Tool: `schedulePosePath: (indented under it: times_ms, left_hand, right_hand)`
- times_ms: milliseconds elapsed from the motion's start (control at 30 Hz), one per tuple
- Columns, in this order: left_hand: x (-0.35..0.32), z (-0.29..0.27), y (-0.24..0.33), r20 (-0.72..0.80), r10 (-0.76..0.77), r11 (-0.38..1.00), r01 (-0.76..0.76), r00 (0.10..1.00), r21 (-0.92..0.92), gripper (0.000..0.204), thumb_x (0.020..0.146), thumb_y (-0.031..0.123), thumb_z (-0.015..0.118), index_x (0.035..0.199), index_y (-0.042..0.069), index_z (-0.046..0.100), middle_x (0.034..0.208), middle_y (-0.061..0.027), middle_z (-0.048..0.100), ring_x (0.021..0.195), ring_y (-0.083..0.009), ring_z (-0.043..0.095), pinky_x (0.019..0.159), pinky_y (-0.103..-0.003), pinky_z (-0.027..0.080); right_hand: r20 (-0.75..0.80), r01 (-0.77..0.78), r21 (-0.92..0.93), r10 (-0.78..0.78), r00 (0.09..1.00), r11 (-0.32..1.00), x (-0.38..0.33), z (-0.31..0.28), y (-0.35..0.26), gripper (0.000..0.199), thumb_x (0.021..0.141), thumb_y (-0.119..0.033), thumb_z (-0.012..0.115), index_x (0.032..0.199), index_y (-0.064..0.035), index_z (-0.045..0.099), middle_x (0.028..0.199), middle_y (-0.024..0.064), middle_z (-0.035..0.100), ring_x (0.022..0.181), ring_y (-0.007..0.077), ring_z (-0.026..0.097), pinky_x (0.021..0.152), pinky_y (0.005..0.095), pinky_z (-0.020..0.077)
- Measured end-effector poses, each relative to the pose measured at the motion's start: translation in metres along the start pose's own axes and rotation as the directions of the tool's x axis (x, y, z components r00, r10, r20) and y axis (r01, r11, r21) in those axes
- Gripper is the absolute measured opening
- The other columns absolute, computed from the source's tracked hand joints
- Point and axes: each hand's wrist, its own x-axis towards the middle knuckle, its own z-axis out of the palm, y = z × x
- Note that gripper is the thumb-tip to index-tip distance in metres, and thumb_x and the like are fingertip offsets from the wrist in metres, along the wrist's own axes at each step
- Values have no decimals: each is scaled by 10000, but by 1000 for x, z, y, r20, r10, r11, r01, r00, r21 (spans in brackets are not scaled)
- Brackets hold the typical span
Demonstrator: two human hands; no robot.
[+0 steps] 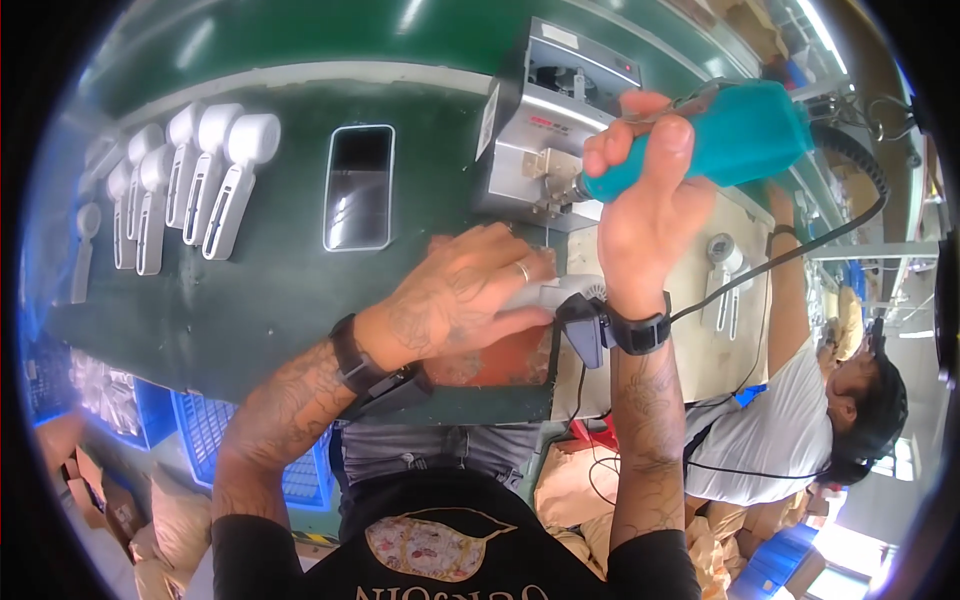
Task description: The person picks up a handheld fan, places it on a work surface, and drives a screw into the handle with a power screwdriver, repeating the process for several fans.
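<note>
Two hands worked over a white handheld part at the near edge of the green surface.

Nearest, the left hand (455,300) lay curled over the white handheld part (560,293), its grip pressed down on the part's handle, which rested on a reddish pad (505,362) just beside the surface's near edge. Directly above that part, the right hand (648,195) had its grip wrapped tight around a teal electric screwdriver (735,135), tip pointing down toward the part, a black cord (850,215) trailing off to the right. Beyond the part stood a grey screw-feeder box (545,130). Left of the part lay a phone (359,187), and farther left a row of white finished parts (190,185). Right of it, another person (790,420) sat at the same surface (270,290).
</note>
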Motion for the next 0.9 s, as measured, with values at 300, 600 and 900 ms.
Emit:
schedulePosePath:
  times_ms: [300,600,900]
  left_hand:
    - [-3,2,-7,-57,90,996,-89,994,10,448,815,323,753,1165,85,606,1031,-61,610,984,-266,569,786,-423,494]
    - [0,3,-5,-23,43,999,-43,999,2,429,834,330,739,1175,101,615,1043,-52,616,988,-258,574,771,-410,496]
    - [-3,2,-4,-25,59,998,-59,998,-5,402,819,288,760,1143,93,621,1046,-61,621,978,-266,570,765,-418,493]
  right_hand:
    - [86,-59,-3,59,995,998,-11,9,4,479,1025,-431,529,1009,47,553,733,74,535,643,182,536,611,314,452]
    - [56,-89,67,85,995,994,-53,-28,-23,690,954,-602,559,1132,65,543,719,70,545,627,175,523,591,312,424]
    - [27,-154,96,152,988,983,-64,-28,-15,658,953,-575,581,1095,65,525,715,80,545,616,186,528,585,314,426]
